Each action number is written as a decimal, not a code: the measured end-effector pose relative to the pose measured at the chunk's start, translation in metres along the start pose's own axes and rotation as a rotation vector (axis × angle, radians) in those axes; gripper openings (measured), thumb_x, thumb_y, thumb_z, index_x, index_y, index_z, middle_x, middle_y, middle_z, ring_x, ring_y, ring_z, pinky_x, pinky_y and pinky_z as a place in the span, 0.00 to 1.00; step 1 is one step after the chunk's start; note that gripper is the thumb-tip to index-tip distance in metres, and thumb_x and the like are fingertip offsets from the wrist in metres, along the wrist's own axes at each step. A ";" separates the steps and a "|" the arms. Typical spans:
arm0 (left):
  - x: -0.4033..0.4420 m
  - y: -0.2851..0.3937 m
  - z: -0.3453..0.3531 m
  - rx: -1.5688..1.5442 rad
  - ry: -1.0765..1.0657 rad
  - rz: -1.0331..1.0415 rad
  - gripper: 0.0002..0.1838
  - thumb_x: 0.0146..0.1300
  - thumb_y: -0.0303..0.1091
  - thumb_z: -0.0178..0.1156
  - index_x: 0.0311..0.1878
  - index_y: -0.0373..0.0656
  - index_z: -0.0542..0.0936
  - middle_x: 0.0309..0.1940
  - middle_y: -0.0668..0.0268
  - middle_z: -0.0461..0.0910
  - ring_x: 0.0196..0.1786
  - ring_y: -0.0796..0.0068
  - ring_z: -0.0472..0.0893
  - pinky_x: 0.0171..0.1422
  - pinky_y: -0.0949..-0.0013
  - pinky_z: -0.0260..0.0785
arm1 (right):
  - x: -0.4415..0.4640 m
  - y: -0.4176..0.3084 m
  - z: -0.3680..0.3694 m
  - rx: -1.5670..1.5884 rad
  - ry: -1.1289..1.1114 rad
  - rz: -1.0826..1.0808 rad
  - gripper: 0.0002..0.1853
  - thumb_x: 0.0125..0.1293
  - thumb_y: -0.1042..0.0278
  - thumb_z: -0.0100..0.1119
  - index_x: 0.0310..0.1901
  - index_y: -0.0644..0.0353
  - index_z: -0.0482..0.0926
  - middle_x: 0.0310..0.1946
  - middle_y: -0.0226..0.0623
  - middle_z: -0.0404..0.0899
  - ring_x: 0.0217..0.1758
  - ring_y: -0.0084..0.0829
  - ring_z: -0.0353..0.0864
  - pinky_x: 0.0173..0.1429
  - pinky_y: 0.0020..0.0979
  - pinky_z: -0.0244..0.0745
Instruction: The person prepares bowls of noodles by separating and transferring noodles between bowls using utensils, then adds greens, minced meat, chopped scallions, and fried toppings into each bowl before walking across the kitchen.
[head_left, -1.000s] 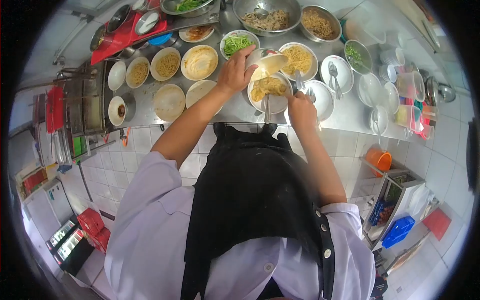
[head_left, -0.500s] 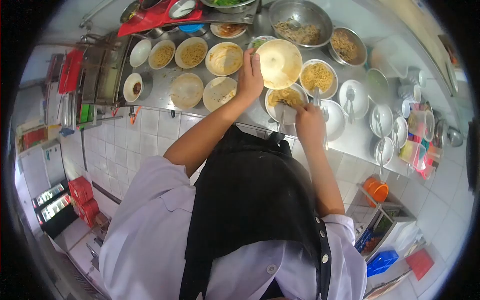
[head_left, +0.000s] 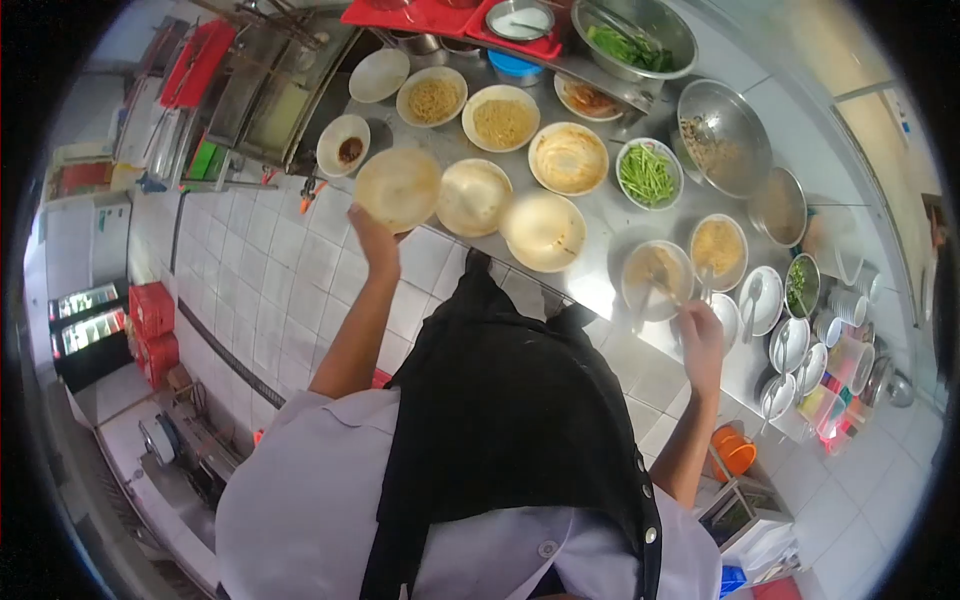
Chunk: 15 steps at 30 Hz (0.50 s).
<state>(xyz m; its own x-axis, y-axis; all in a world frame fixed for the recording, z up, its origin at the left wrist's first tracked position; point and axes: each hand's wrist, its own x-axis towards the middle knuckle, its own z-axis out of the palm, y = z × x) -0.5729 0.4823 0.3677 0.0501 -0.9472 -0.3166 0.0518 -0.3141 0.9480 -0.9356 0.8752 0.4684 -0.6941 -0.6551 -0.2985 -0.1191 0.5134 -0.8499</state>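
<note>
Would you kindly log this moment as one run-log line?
Left hand: gripping pale bowl | Right hand: beside food bowl, grip blurred | Nearby: greens

To the left of one bowl of green stalks, there are two noodle bowls, four stained bowls and one dark-sauce bowl; to its right, two large steel bowls.
</note>
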 end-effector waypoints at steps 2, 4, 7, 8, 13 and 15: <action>0.032 0.007 -0.020 0.086 0.024 -0.046 0.32 0.86 0.62 0.35 0.73 0.44 0.65 0.68 0.50 0.73 0.65 0.54 0.83 0.59 0.51 0.86 | 0.024 -0.038 0.058 -0.006 -0.005 -0.066 0.09 0.77 0.69 0.63 0.46 0.66 0.87 0.30 0.31 0.84 0.34 0.25 0.82 0.44 0.31 0.78; 0.068 -0.002 -0.035 0.209 0.023 0.011 0.32 0.87 0.61 0.35 0.72 0.41 0.67 0.68 0.49 0.72 0.66 0.54 0.81 0.64 0.52 0.80 | 0.062 -0.079 0.122 -0.218 -0.023 -0.188 0.08 0.74 0.69 0.64 0.47 0.62 0.88 0.32 0.39 0.87 0.36 0.35 0.87 0.45 0.36 0.80; 0.122 -0.052 -0.056 0.392 -0.065 0.223 0.34 0.87 0.60 0.36 0.69 0.36 0.69 0.64 0.46 0.75 0.64 0.51 0.79 0.73 0.56 0.67 | 0.138 -0.138 0.208 -0.680 0.037 -0.413 0.10 0.73 0.64 0.61 0.46 0.55 0.91 0.35 0.46 0.90 0.38 0.48 0.91 0.43 0.45 0.85; 0.123 -0.054 -0.056 0.377 -0.061 0.127 0.33 0.87 0.60 0.36 0.69 0.36 0.69 0.61 0.46 0.76 0.64 0.51 0.79 0.73 0.55 0.67 | 0.163 -0.155 0.228 -0.900 0.009 -0.337 0.11 0.73 0.62 0.59 0.45 0.53 0.91 0.36 0.47 0.91 0.39 0.51 0.91 0.42 0.47 0.86; 0.136 -0.042 -0.043 0.318 -0.157 -0.114 0.30 0.88 0.57 0.38 0.67 0.37 0.69 0.50 0.53 0.82 0.48 0.64 0.84 0.51 0.61 0.78 | 0.261 -0.173 0.298 -1.220 0.023 -0.353 0.12 0.72 0.61 0.58 0.39 0.53 0.90 0.36 0.49 0.91 0.42 0.50 0.93 0.44 0.48 0.88; 0.135 -0.042 -0.044 0.254 -0.210 -0.151 0.27 0.87 0.55 0.43 0.66 0.37 0.70 0.45 0.57 0.83 0.38 0.74 0.84 0.34 0.70 0.76 | 0.277 -0.167 0.312 -1.131 -0.038 -0.322 0.14 0.73 0.58 0.59 0.41 0.55 0.91 0.39 0.52 0.91 0.44 0.50 0.92 0.47 0.46 0.88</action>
<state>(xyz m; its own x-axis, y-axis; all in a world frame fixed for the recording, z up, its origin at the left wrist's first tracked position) -0.5243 0.3703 0.2833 -0.1462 -0.8733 -0.4647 -0.2080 -0.4322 0.8775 -0.8859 0.4352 0.3919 -0.4977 -0.8508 -0.1688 -0.8607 0.5085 -0.0252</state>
